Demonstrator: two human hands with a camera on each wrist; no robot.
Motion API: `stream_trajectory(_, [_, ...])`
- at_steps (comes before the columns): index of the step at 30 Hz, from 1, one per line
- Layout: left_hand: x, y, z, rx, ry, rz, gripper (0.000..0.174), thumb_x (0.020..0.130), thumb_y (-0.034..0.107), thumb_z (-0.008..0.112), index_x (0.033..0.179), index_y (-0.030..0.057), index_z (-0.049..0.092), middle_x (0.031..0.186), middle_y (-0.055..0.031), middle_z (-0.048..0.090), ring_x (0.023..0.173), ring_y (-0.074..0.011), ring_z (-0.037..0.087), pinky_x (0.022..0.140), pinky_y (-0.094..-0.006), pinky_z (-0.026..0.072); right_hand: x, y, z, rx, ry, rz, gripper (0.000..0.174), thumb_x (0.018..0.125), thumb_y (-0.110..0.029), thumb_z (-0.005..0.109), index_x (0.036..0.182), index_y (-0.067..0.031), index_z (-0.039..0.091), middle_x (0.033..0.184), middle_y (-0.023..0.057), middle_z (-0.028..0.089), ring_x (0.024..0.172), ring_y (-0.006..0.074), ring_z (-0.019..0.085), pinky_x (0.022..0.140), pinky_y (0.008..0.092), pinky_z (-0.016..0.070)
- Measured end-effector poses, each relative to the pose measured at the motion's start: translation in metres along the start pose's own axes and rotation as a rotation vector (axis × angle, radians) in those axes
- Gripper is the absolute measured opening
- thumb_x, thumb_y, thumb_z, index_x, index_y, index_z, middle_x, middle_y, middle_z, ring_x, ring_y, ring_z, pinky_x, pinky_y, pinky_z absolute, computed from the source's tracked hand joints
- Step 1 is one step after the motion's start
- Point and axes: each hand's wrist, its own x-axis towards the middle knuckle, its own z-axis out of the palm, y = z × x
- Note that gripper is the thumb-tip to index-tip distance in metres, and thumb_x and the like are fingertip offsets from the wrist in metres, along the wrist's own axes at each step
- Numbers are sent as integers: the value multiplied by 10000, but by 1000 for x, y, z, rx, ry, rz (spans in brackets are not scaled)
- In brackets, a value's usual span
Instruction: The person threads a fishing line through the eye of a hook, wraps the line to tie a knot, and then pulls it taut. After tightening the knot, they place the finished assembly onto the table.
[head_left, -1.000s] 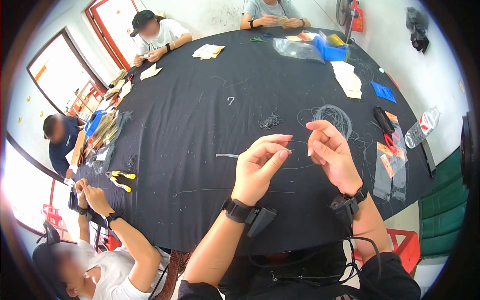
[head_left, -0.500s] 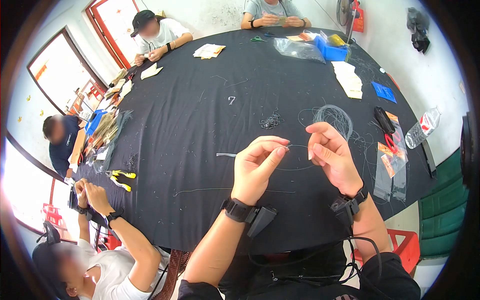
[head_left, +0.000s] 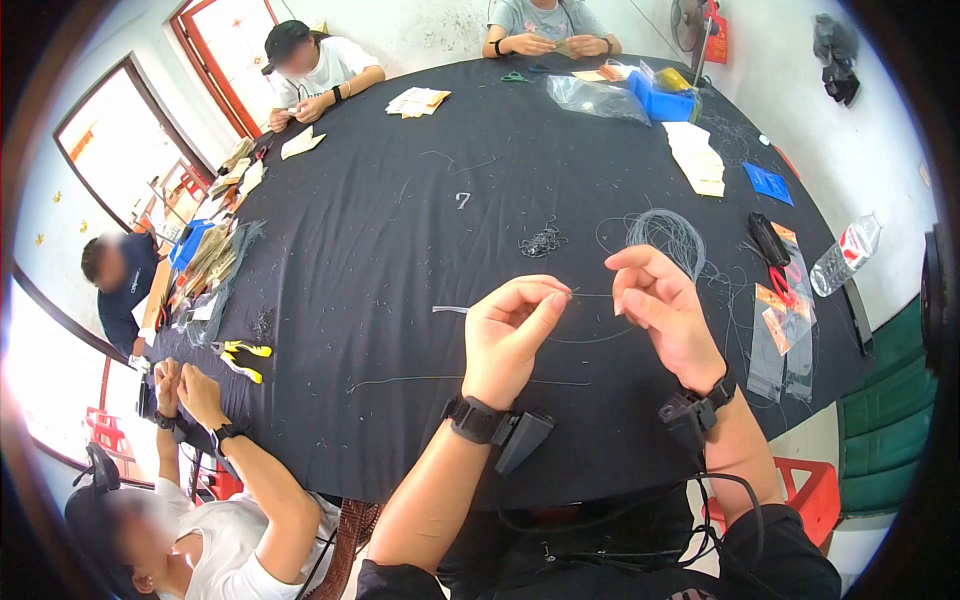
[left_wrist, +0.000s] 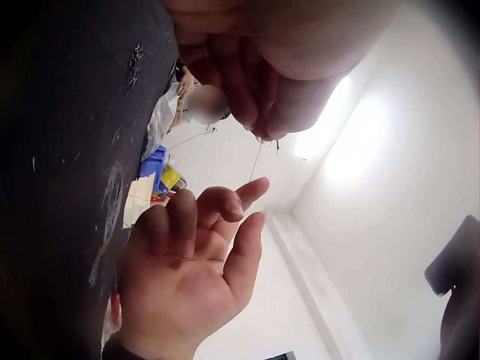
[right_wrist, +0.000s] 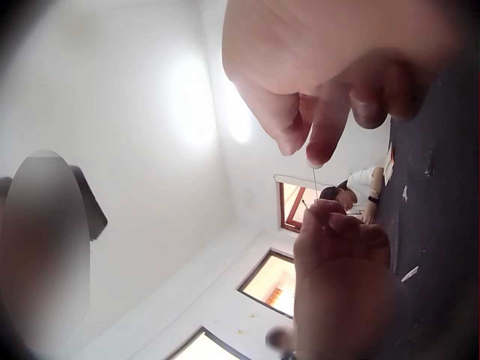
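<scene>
In the head view my left hand (head_left: 505, 335) pinches a thin clear line between thumb and index fingertips, above the black-covered table. A small dark metal tip (left_wrist: 277, 147) pokes out of that pinch in the left wrist view; its kind is mostly hidden by the fingers. My right hand (head_left: 665, 315) is a short way to the right, palm turned inward, fingers bent and the index raised. The fishing line (right_wrist: 315, 182) runs straight from the left fingertips to the right hand's fingers. A slack loop of it hangs below, between both hands.
Beyond my hands lie a coil of line (head_left: 665, 235) and a small pile of dark pieces (head_left: 541, 240). To the right are red-handled scissors (head_left: 780, 287), plastic packets (head_left: 768, 345) and a water bottle (head_left: 846, 256). Yellow-handled pliers (head_left: 243, 358) lie left, near another person's hands (head_left: 190, 390).
My left hand has shifted slightly left, away from the right one, and the curved line between them is now straight. The right index finger has bent a little.
</scene>
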Motion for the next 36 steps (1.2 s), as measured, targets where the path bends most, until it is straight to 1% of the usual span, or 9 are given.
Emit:
stream_trajectory(1, [0,-1,-1,0,0,-3,33,902,32,671,890,6,687,1026,-88,673,931,-146,631,842,-270,487,1,1,1,-55,14,-24,276,907,-92,665,1177,-61,614,778,-49,570,642,12,441,557,174,320])
stream_trajectory(4, [0,-4,1,-62,9,-18,43,908,40,663,900,1,679,1040,-93,668,927,-165,654,828,-278,509,-1,-3,1,-287,23,71,182,879,-89,701,1057,-63,671,745,-76,567,615,-9,422,546,170,317])
stream_trajectory(8, [-1,0,4,-152,55,-125,52,915,47,653,911,-2,670,1053,-101,660,920,-182,678,776,-270,543,-1,3,5,-399,49,94,68,878,-112,713,889,-46,701,693,-82,578,587,-16,416,526,179,320])
stream_trajectory(11, [0,-3,3,-142,75,-114,59,915,57,656,908,1,672,1044,-106,663,871,-160,677,679,-234,527,-2,2,5,-423,23,98,72,880,-116,711,896,-47,698,698,-79,579,587,-14,419,527,178,327])
stream_trajectory(14, [0,-2,2,-49,86,-106,66,912,63,659,903,-1,675,1036,-108,666,717,-104,636,574,-200,467,-2,2,5,-397,5,86,87,883,-127,711,898,-43,694,702,-76,583,596,-11,434,536,175,339])
stream_trajectory(17, [-1,2,1,-57,78,-141,71,908,65,664,895,-3,678,1026,-105,671,578,-56,541,493,-184,387,-3,2,4,-372,-5,95,100,887,-139,710,904,-42,690,713,-71,588,608,-9,455,546,172,353])
stream_trajectory(20, [0,-1,2,-32,103,-127,69,901,59,669,891,-8,682,1027,-108,675,528,-35,480,469,-178,366,-3,1,5,-334,-4,116,95,891,-136,708,906,-44,688,726,-69,593,621,-7,472,557,166,364])
stream_trajectory(26, [-1,2,4,135,88,-134,85,888,78,688,891,-6,690,1016,-87,690,568,-29,515,472,-175,383,-4,2,6,-275,18,104,83,895,-121,705,893,-42,680,732,-69,591,628,-9,476,562,162,367])
stream_trajectory(36, [-3,2,6,350,11,-159,98,879,84,694,912,-8,699,920,-26,692,630,-17,559,483,-171,408,-4,3,3,-412,65,24,102,887,-128,708,866,-37,666,674,-72,563,590,-11,448,539,168,346])
